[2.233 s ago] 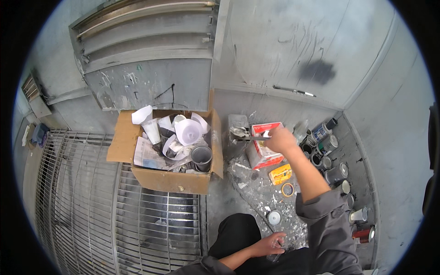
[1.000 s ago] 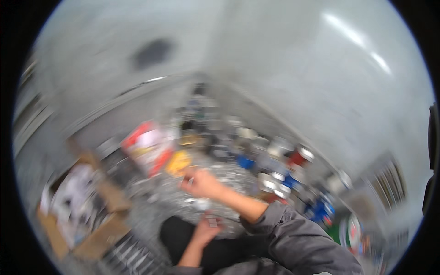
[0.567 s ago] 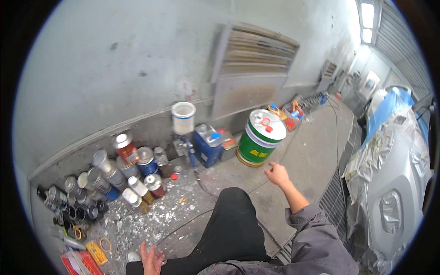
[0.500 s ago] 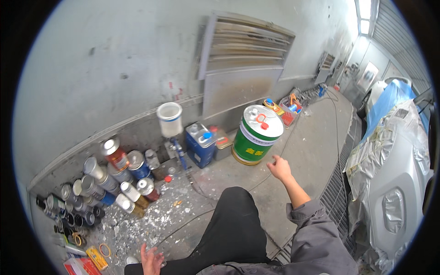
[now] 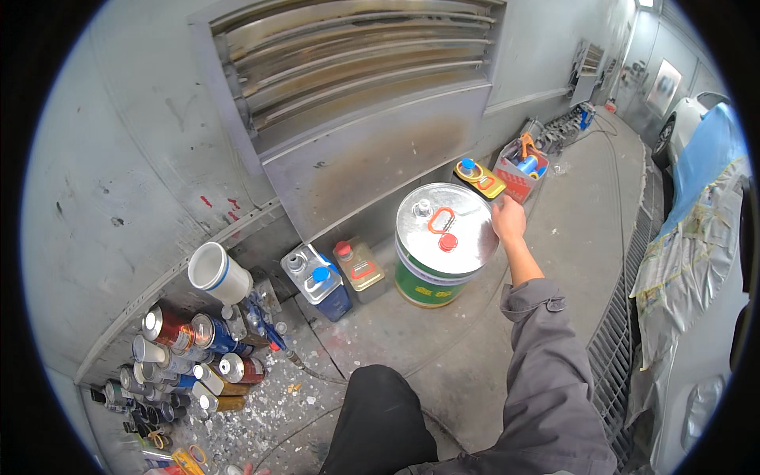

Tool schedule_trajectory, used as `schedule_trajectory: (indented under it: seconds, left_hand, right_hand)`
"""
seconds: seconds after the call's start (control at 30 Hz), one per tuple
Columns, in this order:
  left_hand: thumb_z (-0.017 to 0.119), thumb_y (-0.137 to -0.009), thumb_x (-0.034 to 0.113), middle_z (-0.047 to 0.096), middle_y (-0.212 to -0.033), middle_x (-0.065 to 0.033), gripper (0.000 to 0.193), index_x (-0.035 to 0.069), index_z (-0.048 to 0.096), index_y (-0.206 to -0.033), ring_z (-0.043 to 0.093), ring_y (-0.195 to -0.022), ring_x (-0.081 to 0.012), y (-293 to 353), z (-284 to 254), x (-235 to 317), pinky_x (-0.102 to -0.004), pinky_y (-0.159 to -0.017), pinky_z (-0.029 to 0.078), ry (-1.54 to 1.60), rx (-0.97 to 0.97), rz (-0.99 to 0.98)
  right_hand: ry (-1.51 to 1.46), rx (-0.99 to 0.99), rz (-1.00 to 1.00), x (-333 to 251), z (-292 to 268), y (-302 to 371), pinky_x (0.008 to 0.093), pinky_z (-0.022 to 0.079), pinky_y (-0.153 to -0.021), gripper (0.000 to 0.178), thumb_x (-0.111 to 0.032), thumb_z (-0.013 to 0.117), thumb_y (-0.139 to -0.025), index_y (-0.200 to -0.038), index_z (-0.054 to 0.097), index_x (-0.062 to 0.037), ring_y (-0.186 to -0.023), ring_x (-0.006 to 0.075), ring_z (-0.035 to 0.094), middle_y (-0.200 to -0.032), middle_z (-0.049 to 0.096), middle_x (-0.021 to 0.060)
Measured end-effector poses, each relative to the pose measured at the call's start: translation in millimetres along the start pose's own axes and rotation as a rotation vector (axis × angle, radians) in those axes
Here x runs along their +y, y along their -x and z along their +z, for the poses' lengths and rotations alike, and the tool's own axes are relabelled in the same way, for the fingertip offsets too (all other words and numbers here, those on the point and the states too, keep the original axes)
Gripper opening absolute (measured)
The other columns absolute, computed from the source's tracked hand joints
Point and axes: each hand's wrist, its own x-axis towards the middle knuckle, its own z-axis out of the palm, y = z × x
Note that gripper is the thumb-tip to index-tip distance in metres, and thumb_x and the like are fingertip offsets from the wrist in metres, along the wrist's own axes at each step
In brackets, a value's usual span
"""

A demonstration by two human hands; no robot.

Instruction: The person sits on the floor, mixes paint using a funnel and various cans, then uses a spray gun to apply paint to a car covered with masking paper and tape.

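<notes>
My right hand (image 5: 509, 220) reaches forward to the right rim of a large round metal drum (image 5: 431, 286), green and white with a silver lid, a red-orange handle and a red cap. The fingers are slightly bent and hold nothing I can see; whether they touch the rim I cannot tell. Just beyond them is a yellow can (image 5: 492, 187) with a blue cap, with a roll of tape round the cap. Of my left hand (image 5: 253, 470) only fingertips show at the lower edge, apart and with nothing visible in them.
Left of the drum stand a tan can (image 5: 362, 273) and a blue can (image 5: 321, 283). A spray gun (image 5: 261, 317) with a white cup and hose comes beside them, then several paint cans (image 5: 194, 336). Farther right are a red box (image 5: 518, 176), a floor grating (image 5: 613, 360) and a masked car (image 5: 689, 261).
My right hand has moved forward, from in front of the drum to its right rim. My left hand has dropped almost out of view. The view has shifted closer to the wall vent.
</notes>
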Motion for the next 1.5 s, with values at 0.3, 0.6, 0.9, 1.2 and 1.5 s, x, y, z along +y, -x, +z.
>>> schedule_trajectory:
  seconds: [0.3, 0.6, 0.9, 1.2, 1.5]
  left_hand:
    - [0.074, -0.097, 0.04, 0.069, -0.108, -0.0138, 0.067, 0.005, 0.046, -0.146, 0.068, -0.09, -0.0232, 40, 16, 21, -0.0394, -0.076, 0.059, 0.141, 0.073, -0.113]
    - [0.074, -0.097, 0.035, 0.068, -0.109, -0.0136, 0.064, 0.006, 0.046, -0.147, 0.069, -0.09, -0.0234, 15, 38, 82, -0.0386, -0.075, 0.06, 0.133, -0.065, 0.072]
    - [0.076, -0.097, 0.013, 0.069, -0.117, -0.0124, 0.059, 0.01, 0.049, -0.149, 0.07, -0.096, -0.0237, 24, 58, 164, -0.0392, -0.079, 0.06, 0.138, -0.208, 0.249]
    - [0.08, -0.092, 0.006, 0.054, -0.141, -0.0178, 0.095, 0.017, 0.023, -0.167, 0.065, -0.117, -0.0332, 33, 90, 219, -0.0526, -0.098, 0.061, 0.306, -0.428, 0.261]
    - [0.086, -0.079, 0.023, 0.066, -0.126, -0.0092, 0.08, 0.007, 0.047, -0.147, 0.066, -0.11, -0.0208, -25, 88, 504, -0.0389, -0.097, 0.056, -0.008, -0.301, 1.294]
  right_hand:
    - [0.081, -0.227, -0.385, -121, 2, 94, 0.0517, 0.059, -0.078, 0.055, -0.047, 0.077, -0.089, -0.126, 0.061, -0.0082, -0.101, 0.0371, 0.068, -0.11, 0.063, 0.0168]
    - [0.199, -0.245, -0.23, -127, 44, 96, 0.0506, 0.057, -0.081, 0.048, -0.038, 0.073, -0.093, -0.124, 0.062, -0.0028, -0.108, 0.0321, 0.068, -0.115, 0.067, 0.014]
    - [-0.113, -0.329, 0.085, -133, 44, 69, 0.049, 0.058, -0.091, 0.049, -0.027, 0.071, -0.089, -0.122, 0.058, 0.0055, -0.104, 0.0414, 0.072, -0.115, 0.071, 0.0253]
    - [-1.002, -0.322, 0.533, -52, 76, 45, 0.0367, 0.041, -0.042, 0.019, -0.017, 0.059, -0.095, -0.079, 0.06, -0.0071, -0.046, 0.0178, 0.054, -0.064, 0.062, 0.008]
    - [-1.241, -0.284, 0.66, -42, -23, 115, 0.0297, 0.04, -0.052, 0.019, -0.015, 0.068, -0.094, -0.078, 0.065, -0.0042, -0.057, 0.0101, 0.052, -0.066, 0.057, -0.0005]
